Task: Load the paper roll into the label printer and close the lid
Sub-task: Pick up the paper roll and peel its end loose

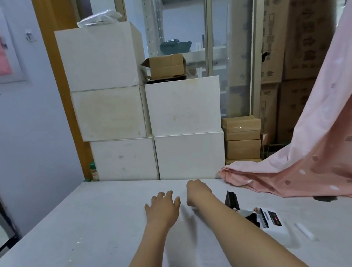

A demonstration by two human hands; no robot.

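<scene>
Left hand (pixel 163 207) flat, fingers spread, empty; right hand (pixel 198 192) curled, contents unseen, on white table (pixel 73 240). Lid-raised white label printer (pixel 262 217) just right.

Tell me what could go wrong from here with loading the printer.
1. The printer sits open beside the right forearm; a sideways sweep of that arm could knock its raised lid.
2. No paper roll shows clearly; both hands, left hand and right hand, are empty and reaching away from the printer.
3. The pink cloth drapes onto the table near the printer and could snag the lid.
</scene>
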